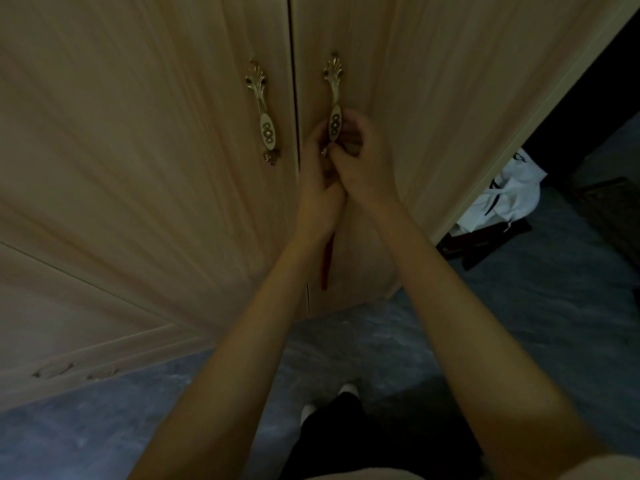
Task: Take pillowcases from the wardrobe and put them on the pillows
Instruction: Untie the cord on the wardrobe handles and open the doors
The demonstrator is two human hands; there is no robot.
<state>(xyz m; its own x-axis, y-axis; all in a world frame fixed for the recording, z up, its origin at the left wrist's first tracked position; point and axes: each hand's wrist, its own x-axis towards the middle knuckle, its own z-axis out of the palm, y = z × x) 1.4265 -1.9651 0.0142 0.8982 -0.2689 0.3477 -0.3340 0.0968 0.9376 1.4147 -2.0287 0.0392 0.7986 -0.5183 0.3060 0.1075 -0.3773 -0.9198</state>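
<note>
A light wooden wardrobe point(138, 150) fills the view, both doors closed. Each door bears an ornate brass handle: the left door handle point(264, 112) is free, and the right door handle point(334, 98) shows only its upper part. My right hand point(360, 157) curls its fingers round the lower end of the right handle. My left hand point(320, 181) is just below and left of it, fingers bent at the handle's bottom end or at something under it; what it holds is hidden. A red tassel point(326, 265) hangs below my hands. No pillowcases or pillows are visible.
Grey patterned floor point(519, 323) lies below. At the right, past the wardrobe's side, a white bag point(509, 195) sits on a dark low object. Lower drawers with handles point(59, 370) run along the bottom left. My feet point(346, 389) stand close to the wardrobe.
</note>
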